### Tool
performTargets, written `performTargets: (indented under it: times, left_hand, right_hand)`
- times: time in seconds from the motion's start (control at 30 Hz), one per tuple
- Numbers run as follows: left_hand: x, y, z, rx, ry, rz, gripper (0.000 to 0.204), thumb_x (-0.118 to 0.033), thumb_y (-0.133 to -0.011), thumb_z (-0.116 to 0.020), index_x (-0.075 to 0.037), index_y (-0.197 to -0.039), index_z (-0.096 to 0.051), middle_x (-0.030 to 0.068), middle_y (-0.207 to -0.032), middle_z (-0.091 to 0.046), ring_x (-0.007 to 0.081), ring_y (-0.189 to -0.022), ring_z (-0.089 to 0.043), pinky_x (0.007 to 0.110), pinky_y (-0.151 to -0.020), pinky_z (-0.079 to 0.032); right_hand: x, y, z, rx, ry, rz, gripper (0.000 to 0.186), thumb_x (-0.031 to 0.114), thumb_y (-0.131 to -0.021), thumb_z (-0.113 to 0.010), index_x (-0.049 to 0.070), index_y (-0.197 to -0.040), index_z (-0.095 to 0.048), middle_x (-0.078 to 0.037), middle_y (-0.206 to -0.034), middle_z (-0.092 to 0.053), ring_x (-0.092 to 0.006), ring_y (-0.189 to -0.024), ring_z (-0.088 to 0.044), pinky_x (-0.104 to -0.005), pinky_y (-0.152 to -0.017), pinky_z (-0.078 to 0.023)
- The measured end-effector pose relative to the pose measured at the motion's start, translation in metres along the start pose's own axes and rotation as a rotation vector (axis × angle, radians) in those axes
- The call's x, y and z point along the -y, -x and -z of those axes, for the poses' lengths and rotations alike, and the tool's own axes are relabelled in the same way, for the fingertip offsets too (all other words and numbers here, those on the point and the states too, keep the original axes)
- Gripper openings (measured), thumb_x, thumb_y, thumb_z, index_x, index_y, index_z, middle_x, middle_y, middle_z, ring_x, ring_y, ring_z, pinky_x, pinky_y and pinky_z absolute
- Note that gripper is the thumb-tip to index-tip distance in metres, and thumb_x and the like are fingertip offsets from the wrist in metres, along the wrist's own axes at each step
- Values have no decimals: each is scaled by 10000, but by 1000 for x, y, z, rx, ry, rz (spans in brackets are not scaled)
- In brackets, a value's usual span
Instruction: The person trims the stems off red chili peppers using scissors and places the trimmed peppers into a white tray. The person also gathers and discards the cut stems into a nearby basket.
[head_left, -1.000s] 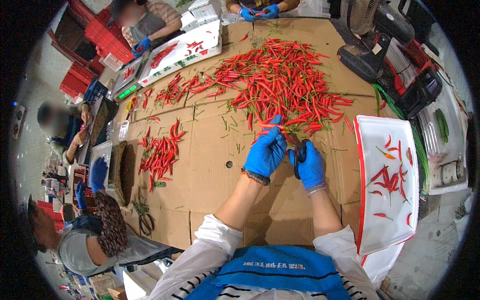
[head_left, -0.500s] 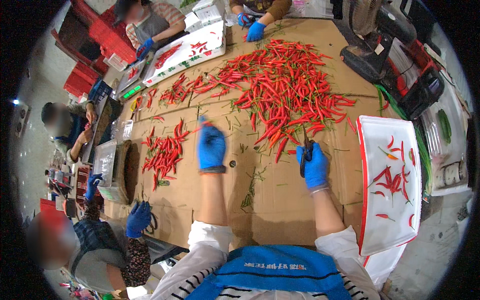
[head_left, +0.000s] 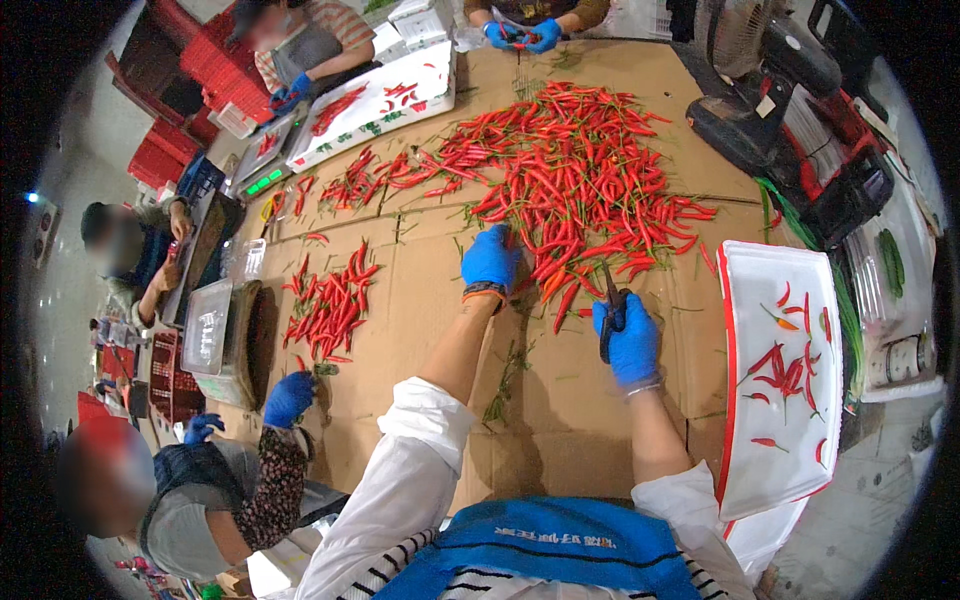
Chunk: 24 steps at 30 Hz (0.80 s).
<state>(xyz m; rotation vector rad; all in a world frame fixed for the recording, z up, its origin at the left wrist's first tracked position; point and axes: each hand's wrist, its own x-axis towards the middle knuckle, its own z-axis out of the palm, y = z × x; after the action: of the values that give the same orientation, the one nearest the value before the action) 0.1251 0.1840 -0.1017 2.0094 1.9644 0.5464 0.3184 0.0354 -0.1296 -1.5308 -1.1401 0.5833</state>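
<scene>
My right hand [head_left: 632,342], in a blue glove, grips dark-handled scissors [head_left: 612,290] whose blades point away from me toward the chilies. My left hand [head_left: 489,260], also blue-gloved, reaches to the near left edge of a large heap of red chilies [head_left: 590,165] with green stems. Its fingertips bend down at the heap, and whether they hold a chili is hidden. To the left lies a smaller pile of red chilies [head_left: 335,310]. Cut green stems [head_left: 512,380] are scattered on the cardboard [head_left: 420,290] between my forearms.
At right stands a white tray [head_left: 740,400] with a red rim and some chilies. A white foam box [head_left: 440,75] and a scale [head_left: 262,183] sit far left. A fan [head_left: 735,45] stands far right. A co-worker's gloved hand [head_left: 290,398] is at the left table edge; other people work beyond.
My left hand has moved right, from beside the smaller pile to the large heap. My right hand stays with the scissors. The far co-worker's hands have drawn back together; the left co-worker's hand moved inward.
</scene>
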Motion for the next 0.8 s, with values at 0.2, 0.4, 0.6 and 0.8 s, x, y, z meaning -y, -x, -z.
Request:
performTargets:
  times: [0.2, 0.4, 0.6, 0.8]
  left_hand:
    - [55, 6, 24, 69, 332, 171, 374, -154, -770, -650, -49, -1124, -591, 136, -939, -653, 206, -806, -626, 317, -719, -491]
    - [30, 42, 11, 148, 601, 51, 229, -261, -765, -683, -76, -900, -678, 97, -769, -663, 176, -717, -632, 302, -654, -482]
    - [-17, 53, 8, 94, -6, -144, 234, -145, -761, -623, -137, -990, -670, 182, -954, -625, 326, -891, -603, 383, -760, -481]
    - [22, 48, 14, 251, 922, 99, 208, -167, -819, -609, -77, -994, -677, 56, -877, -664, 183, -754, -607, 295, -688, -471]
  right_hand:
    - [15, 1, 1, 7, 70, 1, 282, 268, -760, -703, 48, -794, -531, -84, -573, -535, -224, -505, -514, -347, -501, -401]
    - [35, 0, 10, 30, 118, -44, 293, 274, -758, -706, 46, -822, -533, -77, -598, -541, -194, -530, -526, -328, -510, -404]
    - [17, 0, 4, 20, 121, -29, 305, 281, -755, -708, 47, -851, -539, -79, -634, -566, -217, -562, -550, -339, -527, -417]
    - [32, 0, 5, 77, 139, -18, 310, 308, -753, -697, 58, -867, -553, -83, -654, -575, -247, -586, -562, -355, -545, -431]
